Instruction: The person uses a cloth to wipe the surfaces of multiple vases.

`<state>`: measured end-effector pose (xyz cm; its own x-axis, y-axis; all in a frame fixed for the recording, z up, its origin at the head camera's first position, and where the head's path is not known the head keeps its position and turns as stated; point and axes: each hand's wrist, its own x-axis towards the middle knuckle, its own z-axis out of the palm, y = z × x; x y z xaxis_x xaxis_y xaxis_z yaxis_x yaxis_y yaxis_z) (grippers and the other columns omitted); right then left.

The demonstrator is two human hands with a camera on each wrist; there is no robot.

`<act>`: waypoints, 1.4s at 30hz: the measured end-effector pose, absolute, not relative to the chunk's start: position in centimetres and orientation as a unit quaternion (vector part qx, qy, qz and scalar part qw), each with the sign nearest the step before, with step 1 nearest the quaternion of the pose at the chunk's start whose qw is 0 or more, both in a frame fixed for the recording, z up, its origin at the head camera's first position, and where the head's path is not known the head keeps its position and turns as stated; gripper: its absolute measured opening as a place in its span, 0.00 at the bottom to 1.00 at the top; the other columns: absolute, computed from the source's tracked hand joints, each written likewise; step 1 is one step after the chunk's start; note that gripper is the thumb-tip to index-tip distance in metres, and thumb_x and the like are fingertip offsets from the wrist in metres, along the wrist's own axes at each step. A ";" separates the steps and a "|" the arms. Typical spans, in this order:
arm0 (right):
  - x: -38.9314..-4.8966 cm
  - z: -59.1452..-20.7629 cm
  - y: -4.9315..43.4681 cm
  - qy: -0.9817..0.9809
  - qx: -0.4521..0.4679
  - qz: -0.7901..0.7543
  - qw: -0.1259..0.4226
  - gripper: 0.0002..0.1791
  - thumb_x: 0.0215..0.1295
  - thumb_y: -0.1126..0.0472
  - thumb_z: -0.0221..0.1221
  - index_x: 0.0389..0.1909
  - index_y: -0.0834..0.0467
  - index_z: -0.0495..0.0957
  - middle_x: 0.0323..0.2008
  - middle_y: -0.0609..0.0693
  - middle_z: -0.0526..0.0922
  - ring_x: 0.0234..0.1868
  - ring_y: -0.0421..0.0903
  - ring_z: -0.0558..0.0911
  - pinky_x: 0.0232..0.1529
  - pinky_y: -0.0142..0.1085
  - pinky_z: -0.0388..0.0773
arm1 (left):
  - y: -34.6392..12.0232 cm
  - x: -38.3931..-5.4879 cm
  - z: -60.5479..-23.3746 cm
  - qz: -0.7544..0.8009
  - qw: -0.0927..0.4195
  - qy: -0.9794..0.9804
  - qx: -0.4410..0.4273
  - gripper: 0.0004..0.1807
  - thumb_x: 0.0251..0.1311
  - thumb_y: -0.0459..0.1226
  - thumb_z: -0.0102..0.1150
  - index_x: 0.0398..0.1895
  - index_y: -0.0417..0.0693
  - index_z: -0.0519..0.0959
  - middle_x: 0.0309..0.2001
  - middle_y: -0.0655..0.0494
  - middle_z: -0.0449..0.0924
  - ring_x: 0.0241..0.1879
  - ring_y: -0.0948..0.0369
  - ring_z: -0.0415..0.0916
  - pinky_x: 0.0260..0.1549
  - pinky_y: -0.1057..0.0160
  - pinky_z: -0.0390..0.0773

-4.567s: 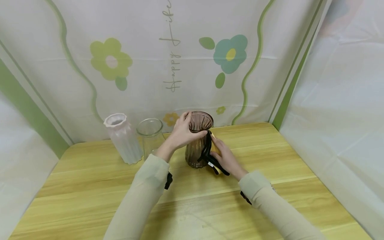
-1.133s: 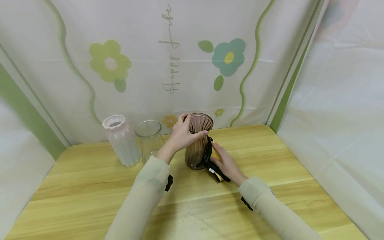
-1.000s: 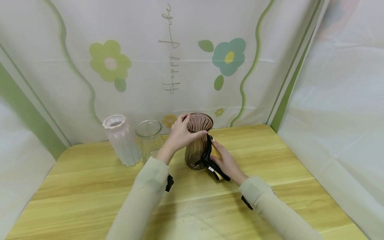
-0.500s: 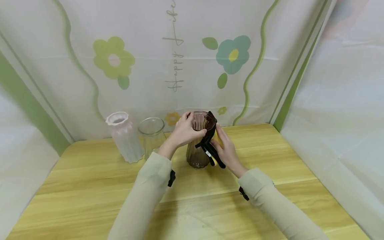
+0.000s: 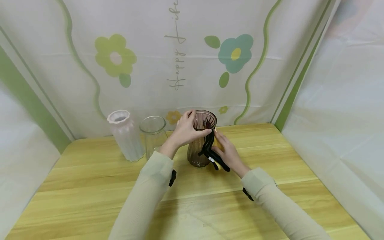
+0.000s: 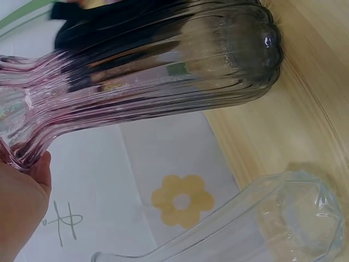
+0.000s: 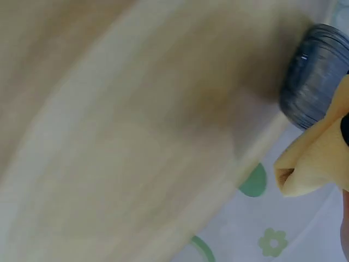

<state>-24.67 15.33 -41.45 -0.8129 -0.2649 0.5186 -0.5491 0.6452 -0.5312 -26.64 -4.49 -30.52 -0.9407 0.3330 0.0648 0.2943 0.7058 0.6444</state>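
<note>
Across the back of the table, a pale cloth backdrop [image 5: 198, 20] printed with flowers hangs behind everything. The wood-grained table [image 5: 87, 203] stretches out below it, and the person's two sleeved forearms reach in over its near side. Toward the far edge, a smoky purple glass vase [image 5: 196, 153] stands upright near the middle, with a white fluted vase [image 5: 127, 141] and a clear glass vase [image 5: 152, 140] to its left. The left hand [image 5: 186, 130] grips the purple vase just under its flared rim, thumb in front, fingers behind. The right hand [image 5: 230, 153] clasps a yellow-and-black cloth [image 5: 218, 161] against the vase's right side; a small white label [image 5: 211, 159] shows on the cloth.

From where I stand, the purple vase looks stiff and breakable, probably fairly weighty at the base and slick on its smooth faces, though the ribs should give some purchase. The narrowed neck seems the safest hold, with a palm low on the body for support; the thin lip shouldn't be squeezed hard. The cloth looks soft and light, and would bunch easily.
</note>
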 end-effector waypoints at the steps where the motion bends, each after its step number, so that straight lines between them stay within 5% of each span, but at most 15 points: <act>1: -24.6 -41.8 15.5 -0.888 0.233 0.346 0.194 0.37 0.59 0.66 0.62 0.69 0.66 0.60 0.66 0.67 0.66 0.64 0.67 0.68 0.64 0.58 0.66 | -4.5 -26.6 -30.5 0.344 0.027 0.923 0.170 0.58 0.53 0.64 0.59 0.77 0.46 0.41 0.77 0.48 0.39 0.75 0.43 0.41 0.70 0.40 0.53; 11: -24.4 -44.2 16.6 -0.923 0.220 0.290 0.125 0.38 0.64 0.63 0.59 0.72 0.64 0.55 0.68 0.68 0.62 0.65 0.67 0.67 0.61 0.58 0.69 | -4.0 -26.8 -30.6 0.357 0.010 0.919 0.165 0.57 0.53 0.64 0.59 0.77 0.48 0.43 0.75 0.47 0.39 0.74 0.43 0.43 0.69 0.41 0.55; 15: -24.5 -44.1 16.8 -0.917 0.220 0.305 0.134 0.38 0.63 0.64 0.59 0.72 0.64 0.55 0.68 0.68 0.62 0.65 0.67 0.68 0.62 0.58 0.68 | -3.9 -26.9 -30.5 0.350 0.007 0.921 0.173 0.55 0.54 0.62 0.58 0.76 0.46 0.44 0.75 0.46 0.41 0.74 0.46 0.43 0.71 0.42 0.52; 22: -24.9 -42.7 16.2 -0.894 0.235 0.327 0.194 0.37 0.60 0.67 0.61 0.69 0.66 0.59 0.64 0.69 0.67 0.62 0.67 0.70 0.62 0.59 0.68 | -4.5 -27.1 -30.0 0.358 0.021 0.919 0.163 0.57 0.51 0.62 0.62 0.76 0.45 0.47 0.76 0.47 0.45 0.73 0.41 0.48 0.67 0.40 0.59; 30: -25.3 -40.3 15.3 -0.864 0.239 0.365 0.251 0.36 0.61 0.69 0.59 0.70 0.67 0.58 0.65 0.69 0.67 0.64 0.66 0.68 0.63 0.59 0.66 | -5.2 -27.3 -30.0 0.378 0.059 0.907 0.176 0.57 0.52 0.59 0.63 0.77 0.47 0.42 0.77 0.48 0.41 0.74 0.47 0.49 0.69 0.45 0.60; 42: -25.4 -40.9 15.4 -0.886 0.241 0.348 0.190 0.35 0.61 0.68 0.60 0.69 0.67 0.59 0.64 0.67 0.67 0.63 0.67 0.69 0.62 0.59 0.67 | -5.2 -27.3 -30.7 0.390 0.059 0.902 0.177 0.56 0.54 0.58 0.61 0.77 0.51 0.39 0.78 0.53 0.36 0.75 0.44 0.40 0.68 0.37 0.54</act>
